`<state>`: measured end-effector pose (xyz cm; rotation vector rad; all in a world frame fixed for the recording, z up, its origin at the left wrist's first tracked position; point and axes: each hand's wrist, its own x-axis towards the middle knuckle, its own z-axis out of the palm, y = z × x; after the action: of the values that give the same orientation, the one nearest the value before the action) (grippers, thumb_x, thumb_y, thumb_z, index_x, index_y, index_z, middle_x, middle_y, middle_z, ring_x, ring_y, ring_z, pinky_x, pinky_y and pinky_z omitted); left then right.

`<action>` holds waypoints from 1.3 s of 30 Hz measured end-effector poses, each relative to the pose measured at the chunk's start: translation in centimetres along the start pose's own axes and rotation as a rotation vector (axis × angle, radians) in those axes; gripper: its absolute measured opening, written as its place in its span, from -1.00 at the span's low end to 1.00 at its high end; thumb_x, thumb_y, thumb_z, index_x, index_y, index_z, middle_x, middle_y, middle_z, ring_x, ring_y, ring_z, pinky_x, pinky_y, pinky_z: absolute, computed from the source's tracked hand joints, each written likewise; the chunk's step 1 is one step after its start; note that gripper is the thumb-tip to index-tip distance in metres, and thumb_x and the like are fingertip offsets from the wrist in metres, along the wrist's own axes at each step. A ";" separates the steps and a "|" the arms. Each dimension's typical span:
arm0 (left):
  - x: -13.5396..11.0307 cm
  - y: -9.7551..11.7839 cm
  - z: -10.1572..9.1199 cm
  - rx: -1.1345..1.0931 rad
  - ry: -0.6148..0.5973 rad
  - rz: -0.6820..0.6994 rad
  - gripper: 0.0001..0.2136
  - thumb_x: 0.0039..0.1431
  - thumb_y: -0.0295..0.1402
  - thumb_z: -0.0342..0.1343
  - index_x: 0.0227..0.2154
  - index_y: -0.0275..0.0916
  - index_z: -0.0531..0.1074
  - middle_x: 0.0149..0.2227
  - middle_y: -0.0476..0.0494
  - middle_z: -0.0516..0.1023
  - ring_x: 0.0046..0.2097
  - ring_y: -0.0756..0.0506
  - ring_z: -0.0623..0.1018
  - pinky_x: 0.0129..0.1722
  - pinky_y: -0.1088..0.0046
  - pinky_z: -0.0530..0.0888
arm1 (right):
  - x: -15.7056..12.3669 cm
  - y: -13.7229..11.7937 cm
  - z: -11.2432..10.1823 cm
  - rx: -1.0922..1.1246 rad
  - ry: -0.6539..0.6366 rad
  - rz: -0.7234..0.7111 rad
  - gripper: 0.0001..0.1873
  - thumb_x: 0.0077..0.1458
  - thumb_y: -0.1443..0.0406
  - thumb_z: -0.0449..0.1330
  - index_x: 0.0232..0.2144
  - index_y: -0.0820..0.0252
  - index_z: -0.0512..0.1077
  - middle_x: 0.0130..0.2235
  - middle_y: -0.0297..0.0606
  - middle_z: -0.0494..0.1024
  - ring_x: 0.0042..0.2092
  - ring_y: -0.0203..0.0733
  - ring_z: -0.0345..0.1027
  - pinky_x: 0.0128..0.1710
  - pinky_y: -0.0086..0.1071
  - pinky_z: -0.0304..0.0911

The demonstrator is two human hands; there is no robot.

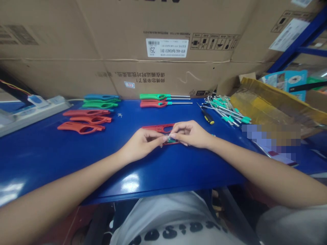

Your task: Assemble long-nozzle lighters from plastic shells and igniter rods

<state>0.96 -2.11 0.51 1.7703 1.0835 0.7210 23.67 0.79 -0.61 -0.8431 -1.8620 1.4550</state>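
My left hand [143, 143] and my right hand [190, 134] meet at the middle of the blue table. Both are closed in a pinch around a small pale, greenish part [169, 138], too small to name exactly. Just beneath and behind the fingertips lies a red lighter casing half [153, 128], with an oval finger opening. Another red edge shows under the fingers, mostly hidden by them. Farther back, a green long-nosed lighter [153, 96] lies alongside a red long-nosed lighter [152, 103], their metal tubes pointing right.
Several red casings [80, 127] lie at left, with green [98, 103] and blue casings [98, 97] behind. At right are a black-and-yellow screwdriver [208, 117], metal tubes with green ends [227, 110] and a taped carton [276, 102]. A power strip [38, 110] borders the left; large cardboard [89, 44] stands behind.
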 end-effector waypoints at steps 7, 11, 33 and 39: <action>0.3 0.0 -0.5 -0.010 -0.026 0.013 -0.67 0.19 -0.08 0.23 -0.37 -0.30 0.65 -0.46 -0.08 0.62 -0.43 -0.01 0.49 -0.38 0.51 0.41 | 0.1 -0.4 -0.1 -0.009 -0.015 0.045 -0.56 0.08 -0.02 0.35 -0.32 0.29 0.51 -0.60 -0.42 0.42 -0.63 -0.43 0.20 -0.65 -0.51 0.13; 0.3 -0.2 -0.6 -0.048 -0.041 0.001 -0.65 0.16 -0.09 0.26 -0.20 -0.30 0.65 -0.40 -0.12 0.66 -0.37 -0.04 0.56 -0.30 0.49 0.47 | 0.2 -0.7 -0.4 -0.048 -0.031 0.073 -0.56 0.10 0.00 0.34 -0.30 0.32 0.53 -0.64 -0.43 0.41 -0.64 -0.43 0.20 -0.65 -0.52 0.12; 0.1 -0.3 -1.9 0.111 -0.002 0.037 -0.62 0.19 -0.06 0.26 -0.13 -0.28 0.54 -0.33 -0.11 0.67 -0.30 -0.08 0.61 -0.27 0.46 0.48 | 0.4 -1.0 -0.7 -0.030 0.045 0.148 -0.56 0.11 -0.01 0.29 -0.36 0.31 0.53 -0.66 -0.45 0.42 -0.69 -0.45 0.16 -0.66 -0.50 0.07; -0.1 0.3 -3.2 0.504 -0.062 0.225 -0.72 0.25 -0.09 0.23 -0.30 -0.21 0.63 -0.30 -0.11 0.65 -0.26 -0.09 0.56 -0.25 0.44 0.40 | 0.5 -0.6 -1.2 -0.002 0.061 0.148 -0.56 0.15 0.01 0.26 -0.31 0.34 0.55 -0.67 -0.44 0.42 -0.69 -0.45 0.16 -0.67 -0.50 0.02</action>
<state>-1.59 -1.03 2.11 2.3566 1.0985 0.5487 24.27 1.75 0.21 -1.0335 -1.7886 1.4992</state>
